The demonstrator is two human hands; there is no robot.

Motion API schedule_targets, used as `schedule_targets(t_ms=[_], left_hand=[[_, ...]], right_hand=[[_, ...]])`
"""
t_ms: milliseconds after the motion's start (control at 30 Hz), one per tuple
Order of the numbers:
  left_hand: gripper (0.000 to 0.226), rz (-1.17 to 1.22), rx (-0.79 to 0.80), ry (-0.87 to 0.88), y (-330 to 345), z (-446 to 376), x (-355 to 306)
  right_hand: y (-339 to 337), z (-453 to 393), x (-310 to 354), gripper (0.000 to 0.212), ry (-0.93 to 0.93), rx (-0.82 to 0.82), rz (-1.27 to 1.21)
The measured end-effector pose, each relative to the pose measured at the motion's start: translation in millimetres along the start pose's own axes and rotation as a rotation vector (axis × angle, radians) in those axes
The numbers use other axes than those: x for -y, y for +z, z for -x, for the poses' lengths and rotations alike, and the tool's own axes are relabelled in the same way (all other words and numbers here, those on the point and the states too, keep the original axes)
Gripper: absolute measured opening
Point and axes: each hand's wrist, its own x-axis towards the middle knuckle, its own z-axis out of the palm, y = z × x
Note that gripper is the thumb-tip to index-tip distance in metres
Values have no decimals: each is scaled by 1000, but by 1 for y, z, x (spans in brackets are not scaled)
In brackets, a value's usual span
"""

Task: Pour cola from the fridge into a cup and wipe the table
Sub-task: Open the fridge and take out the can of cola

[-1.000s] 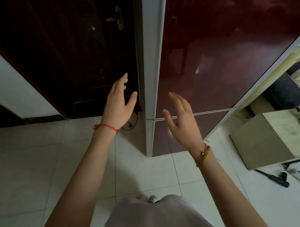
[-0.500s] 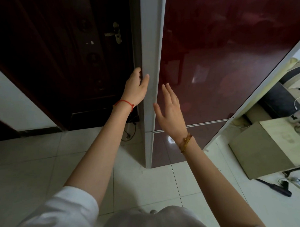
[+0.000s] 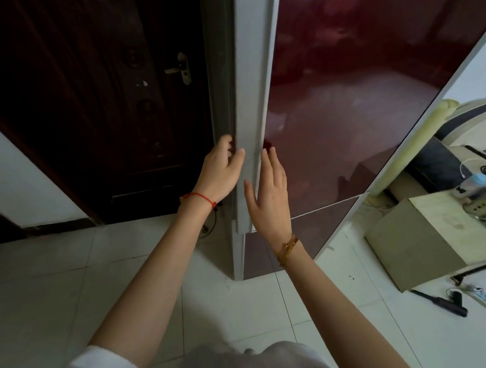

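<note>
Dim indoor shot, brighter at right; soft glare on the glossy red fridge door [image 3: 357, 111], dark upper left, wide-angle bending at edges

fridge [image 3: 343, 103] ahead of me | door [image 3: 109, 106] to its left, behind | my left hand [image 3: 220, 171] on fridge's left side edge | my right hand [image 3: 269, 194] on its front, just right of that edge | box [image 3: 409, 238] on floor [image 3: 61, 286], right of fridge
</note>
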Motion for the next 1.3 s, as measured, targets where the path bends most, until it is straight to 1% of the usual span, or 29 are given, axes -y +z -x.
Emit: schedule_targets(t_ms=[100,167,200,333,467,500,567,667,767,933,1100,1300], left_hand=[[32,45,-83,101,4,30,-7],[20,65,-110,185,7,48,-13],[18,66,-107,232,9,56,-15],[19,30,-32,458,19,85,-20],[23,-32,31,718,37,105,-24],[23,-51,39,784,43,108,-25],[23,-87,1,873,55,112,-28],[30,-80,-28,863,72,114,-35],[46,-42,23,848,90,113,-43],[61,-12,56,969,118,108,-66],[61,7,50,1096,144,107,-85],[63,13,99,1132,164,114,-103]], right_hand=[[-10,25,5,65,6,-64,-14],[-18,43,8,65,16,-122,-21],[-22,52,9,66,29,-152,-19],[-39,84,11,69,73,-286,24],[-56,109,0,69,142,-446,148],[-61,115,-4,68,164,-474,168],[-72,126,-12,65,181,-500,198],[-91,143,-21,60,200,-532,268],[-112,158,-28,57,251,-556,338],[-145,179,-39,55,302,-605,474],[-171,192,-54,51,353,-682,562],[-205,204,-81,53,466,-745,578]])
